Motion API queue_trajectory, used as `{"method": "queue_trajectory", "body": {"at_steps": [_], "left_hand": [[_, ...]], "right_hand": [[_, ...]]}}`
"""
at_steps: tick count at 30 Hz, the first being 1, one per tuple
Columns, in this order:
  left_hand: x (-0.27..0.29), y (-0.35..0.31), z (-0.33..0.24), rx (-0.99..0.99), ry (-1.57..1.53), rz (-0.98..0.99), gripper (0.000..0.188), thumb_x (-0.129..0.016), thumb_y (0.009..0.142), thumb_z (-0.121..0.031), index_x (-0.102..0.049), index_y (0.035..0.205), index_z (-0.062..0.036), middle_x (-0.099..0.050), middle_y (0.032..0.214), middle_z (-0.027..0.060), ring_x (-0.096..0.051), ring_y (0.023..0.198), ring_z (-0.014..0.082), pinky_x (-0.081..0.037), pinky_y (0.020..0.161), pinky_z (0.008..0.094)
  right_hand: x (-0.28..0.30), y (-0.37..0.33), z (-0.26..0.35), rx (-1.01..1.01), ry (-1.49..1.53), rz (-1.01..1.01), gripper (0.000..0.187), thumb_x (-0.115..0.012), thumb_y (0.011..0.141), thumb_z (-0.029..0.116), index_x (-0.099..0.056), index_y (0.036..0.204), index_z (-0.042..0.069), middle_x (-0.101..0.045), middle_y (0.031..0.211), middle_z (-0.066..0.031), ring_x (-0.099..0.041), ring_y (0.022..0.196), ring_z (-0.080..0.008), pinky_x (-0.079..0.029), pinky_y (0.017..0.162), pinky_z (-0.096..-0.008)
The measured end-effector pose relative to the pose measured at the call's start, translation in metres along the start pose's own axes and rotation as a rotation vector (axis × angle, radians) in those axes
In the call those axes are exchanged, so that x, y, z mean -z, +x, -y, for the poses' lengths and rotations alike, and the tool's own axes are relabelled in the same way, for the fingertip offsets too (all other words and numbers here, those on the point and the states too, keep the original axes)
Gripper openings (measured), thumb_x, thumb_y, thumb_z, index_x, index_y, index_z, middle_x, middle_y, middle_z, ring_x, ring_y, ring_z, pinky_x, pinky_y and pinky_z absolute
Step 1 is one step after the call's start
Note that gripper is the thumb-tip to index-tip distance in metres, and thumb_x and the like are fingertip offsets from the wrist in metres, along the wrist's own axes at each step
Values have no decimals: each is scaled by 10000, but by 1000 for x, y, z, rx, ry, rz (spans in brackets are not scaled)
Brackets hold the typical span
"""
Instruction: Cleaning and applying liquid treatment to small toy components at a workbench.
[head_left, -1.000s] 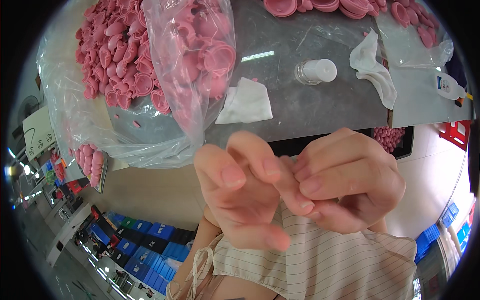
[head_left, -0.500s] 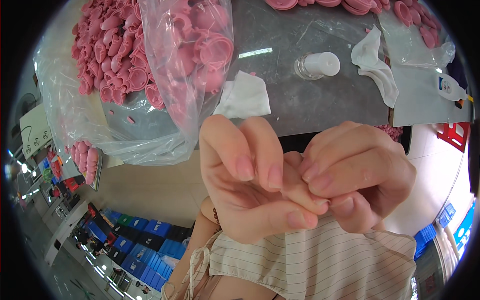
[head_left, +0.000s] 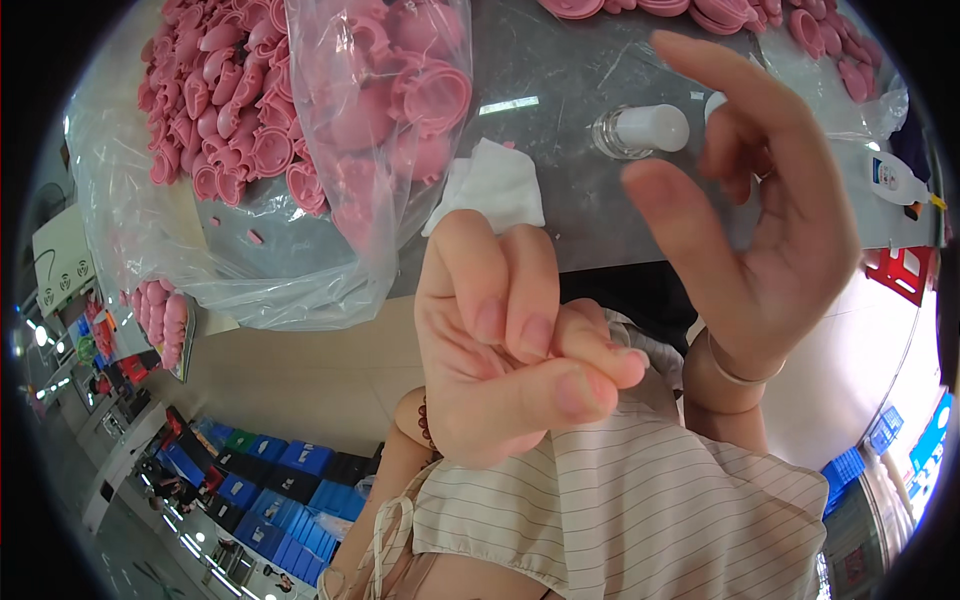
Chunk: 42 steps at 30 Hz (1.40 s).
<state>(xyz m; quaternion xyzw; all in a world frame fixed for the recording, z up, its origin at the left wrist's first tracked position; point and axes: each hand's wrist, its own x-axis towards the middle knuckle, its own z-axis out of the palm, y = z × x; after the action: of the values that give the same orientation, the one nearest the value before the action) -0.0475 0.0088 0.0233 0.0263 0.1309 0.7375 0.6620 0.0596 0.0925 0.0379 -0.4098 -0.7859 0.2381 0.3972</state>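
Note:
My left hand [head_left: 505, 350] is raised close to the camera with its fingers curled in toward the thumb; nothing shows inside it. My right hand [head_left: 760, 210] is lifted apart from it, fingers spread, holding nothing. Behind them on the grey table [head_left: 570, 90] lie a folded white cloth [head_left: 492, 186] and a small clear bottle with a white cap [head_left: 640, 130] on its side. A clear plastic bag of pink rubber parts [head_left: 370, 110] hangs over the table's near edge.
A big heap of pink rubber parts [head_left: 215, 110] sits on plastic sheet at the left. More pink parts [head_left: 700, 10] line the far edge. A white squeeze bottle [head_left: 898, 180] lies at the right. Blue crates [head_left: 260, 470] stand on the floor below.
My hands were pressed together, fingers interlocked. The right hand has pulled away, risen and opened toward the table, while the left stays curled in place.

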Motion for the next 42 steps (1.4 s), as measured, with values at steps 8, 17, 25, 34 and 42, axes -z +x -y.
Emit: {"method": "queue_trajectory", "body": {"at_steps": [8, 17, 25, 34, 42], "left_hand": [[-2, 3, -6, 45, 208, 122, 388, -590, 703, 105, -307, 817, -134, -410, 829, -29, -591, 842, 128, -303, 566, 227], [-1, 3, -7, -14, 298, 146, 385, -576, 702, 115, -310, 810, -141, -416, 825, -37, -589, 849, 108, -288, 563, 232], [0, 0, -2, -132, 491, 106, 401, -630, 693, 66, -305, 785, -150, -397, 784, -49, -599, 756, 86, -278, 535, 212], [0, 0, 1, -206, 611, 105, 418, -655, 684, 41, -292, 761, -152, -361, 746, -51, -589, 695, 76, -296, 506, 207], [-1, 0, 0, -198, 608, 112, 423, -639, 676, 86, -298, 756, -151, -365, 746, -45, -595, 700, 99, -320, 541, 229]], "right_hand": [[2, 2, 3, -7, -70, -34, 220, -649, 619, -17, -618, 835, 9, -464, 616, 9, -395, 543, -57, -293, 478, -172], [14, -11, -3, 7, 40, -275, 233, -566, 670, 27, -566, 873, -87, -540, 687, -87, -457, 581, -111, -358, 504, -196], [29, -29, 7, 301, 381, 15, 307, -547, 753, 259, -511, 977, 52, -393, 709, -28, -310, 553, -123, -223, 422, -229], [26, -33, 8, 210, 401, 20, 307, -567, 748, 262, -523, 986, 73, -402, 674, -22, -342, 542, -114, -243, 405, -223], [37, -31, 8, 135, 421, 113, 324, -611, 718, 229, -541, 979, 52, -435, 634, -23, -375, 528, -116, -263, 403, -224]]}}
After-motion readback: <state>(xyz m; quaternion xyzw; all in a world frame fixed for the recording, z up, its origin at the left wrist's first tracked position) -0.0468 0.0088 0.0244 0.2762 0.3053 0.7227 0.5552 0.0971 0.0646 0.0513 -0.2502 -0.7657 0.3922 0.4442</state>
